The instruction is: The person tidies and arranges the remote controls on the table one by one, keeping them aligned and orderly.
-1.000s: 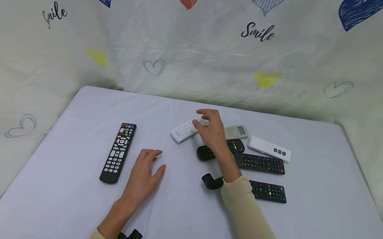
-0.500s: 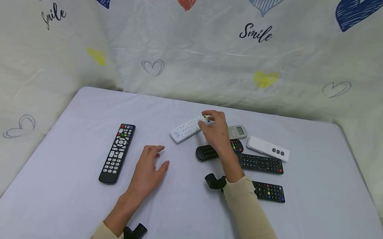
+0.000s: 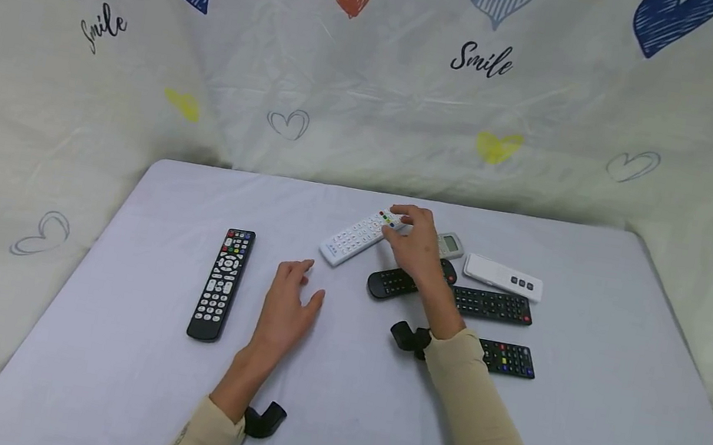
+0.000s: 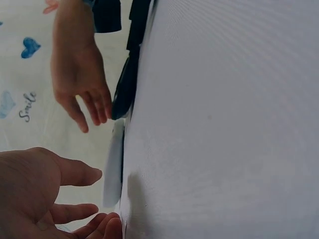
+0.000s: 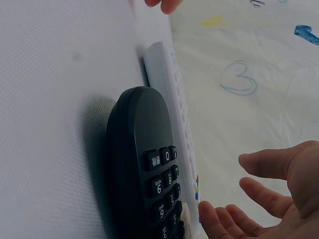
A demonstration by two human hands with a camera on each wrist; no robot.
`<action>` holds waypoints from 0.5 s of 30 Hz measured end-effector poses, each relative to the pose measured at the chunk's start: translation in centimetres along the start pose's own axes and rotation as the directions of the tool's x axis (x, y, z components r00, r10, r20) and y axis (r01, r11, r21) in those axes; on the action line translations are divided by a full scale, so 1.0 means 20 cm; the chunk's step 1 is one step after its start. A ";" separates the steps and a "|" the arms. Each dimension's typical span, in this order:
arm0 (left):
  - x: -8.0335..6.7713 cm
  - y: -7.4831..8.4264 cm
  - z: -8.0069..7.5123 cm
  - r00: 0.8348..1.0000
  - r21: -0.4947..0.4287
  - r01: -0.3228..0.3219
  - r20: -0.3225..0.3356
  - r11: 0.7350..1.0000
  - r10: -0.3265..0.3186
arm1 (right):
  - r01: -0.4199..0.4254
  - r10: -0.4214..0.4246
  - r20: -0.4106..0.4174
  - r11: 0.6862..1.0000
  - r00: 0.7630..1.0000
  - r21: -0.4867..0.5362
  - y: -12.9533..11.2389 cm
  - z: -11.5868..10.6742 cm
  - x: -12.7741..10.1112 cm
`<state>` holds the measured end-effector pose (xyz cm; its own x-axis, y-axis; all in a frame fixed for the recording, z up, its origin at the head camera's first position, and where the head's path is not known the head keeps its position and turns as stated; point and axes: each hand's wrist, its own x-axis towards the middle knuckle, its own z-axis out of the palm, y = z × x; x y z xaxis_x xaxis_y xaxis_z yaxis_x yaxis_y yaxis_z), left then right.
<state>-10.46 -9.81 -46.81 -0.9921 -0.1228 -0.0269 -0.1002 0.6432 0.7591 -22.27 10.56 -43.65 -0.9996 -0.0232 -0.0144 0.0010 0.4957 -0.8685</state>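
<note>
A white remote control (image 3: pixel 353 241) lies slantwise on the table, with coloured buttons at its far end. My right hand (image 3: pixel 414 243) hovers at that end, fingers loosely bent and thumb apart, holding nothing. Beneath this hand and wrist, a rounded black remote (image 3: pixel 389 284) and a grey remote with a small screen (image 3: pixel 449 245) are partly hidden. My left hand (image 3: pixel 288 313) is relaxed above the cloth, its fingertips just short of the white remote's near end. From the left wrist, that remote (image 4: pixel 113 169) shows edge-on beyond the fingers.
A long black remote (image 3: pixel 220 285) lies alone on the left. To the right are a white remote with few buttons (image 3: pixel 503 277), a black remote (image 3: pixel 493 306) and another black remote (image 3: pixel 510 359) partly behind the right sleeve. A patterned cloth (image 3: pixel 376 101) hangs behind the table.
My right hand has drifted right along the white remote, uncovering its coloured buttons. My left hand has moved forward and to the right. The remotes lie where they were.
</note>
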 end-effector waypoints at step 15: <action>0.07 0.02 0.02 0.999 0.019 0.029 0.015 0.999 -0.029 | -0.019 0.019 0.014 1.000 1.000 -0.021 0.04 -0.03 0.03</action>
<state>-11.90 -9.54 -46.80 -0.9897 -0.1306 -0.0588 -0.1305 0.6537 0.7454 -22.80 11.51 -43.97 -0.9990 -0.0259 -0.0376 0.0189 0.5142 -0.8574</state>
